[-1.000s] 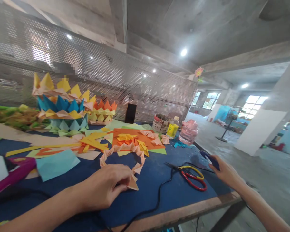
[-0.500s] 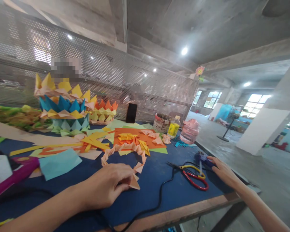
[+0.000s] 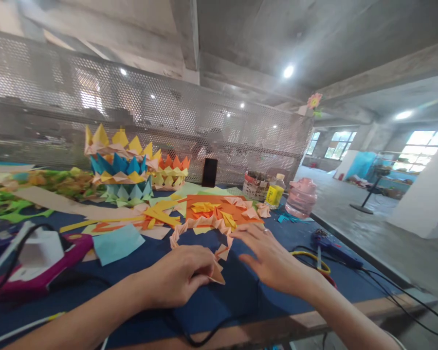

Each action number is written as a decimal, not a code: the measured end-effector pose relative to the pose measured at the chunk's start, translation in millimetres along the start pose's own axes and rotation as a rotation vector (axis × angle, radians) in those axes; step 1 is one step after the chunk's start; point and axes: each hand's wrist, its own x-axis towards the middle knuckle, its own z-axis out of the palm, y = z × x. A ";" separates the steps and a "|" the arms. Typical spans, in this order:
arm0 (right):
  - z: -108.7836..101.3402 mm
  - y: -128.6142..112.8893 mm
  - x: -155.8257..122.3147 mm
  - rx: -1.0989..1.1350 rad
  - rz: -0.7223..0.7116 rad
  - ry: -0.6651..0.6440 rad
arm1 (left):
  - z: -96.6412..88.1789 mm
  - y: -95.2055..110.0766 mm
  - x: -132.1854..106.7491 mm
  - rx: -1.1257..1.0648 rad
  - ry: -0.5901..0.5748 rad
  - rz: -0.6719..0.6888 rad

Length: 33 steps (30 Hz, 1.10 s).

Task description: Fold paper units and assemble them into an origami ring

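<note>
My left hand (image 3: 180, 277) pinches the near end of a peach folded-paper chain (image 3: 204, 224) that curves in an arc over the blue table (image 3: 241, 291). The end piece (image 3: 217, 277) sticks out from under my fingers. My right hand (image 3: 273, 260) hovers open just right of the chain, fingers stretched toward its far side, holding nothing. A blue glue gun (image 3: 332, 243) lies on the table to the right, apart from my hand. Yellow and red scissors (image 3: 319, 262) lie partly hidden behind my right wrist.
Stacked paper crowns (image 3: 118, 167) stand at the back left before a perforated metal screen. Loose coloured sheets (image 3: 219, 209) cover the middle. A basket (image 3: 254, 187), a yellow bottle (image 3: 275, 194) and a pink jar (image 3: 301, 199) stand back right. A magenta tool (image 3: 40, 272) and black cables lie near left.
My right hand has let go of the blue glue gun at the table's right edge and moved left to the paper chain. My left hand has kept its hold.
</note>
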 end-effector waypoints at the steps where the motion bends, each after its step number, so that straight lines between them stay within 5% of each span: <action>1: 2.3 -5.3 9.9 0.005 -0.022 -0.040 | -0.8 0.7 0.0 0.009 -0.004 -0.002; 8: 12.4 4.3 51.7 0.135 -0.173 -0.159 | -6.1 2.7 0.5 -0.001 -0.023 -0.011; 19: 22.3 16.1 44.2 0.204 -0.039 0.230 | 0.1 -15.7 -0.3 0.158 0.113 -0.180; 33: 27.5 3.0 39.6 0.284 -0.027 0.133 | -4.5 -14.7 1.9 0.079 0.166 -0.270</action>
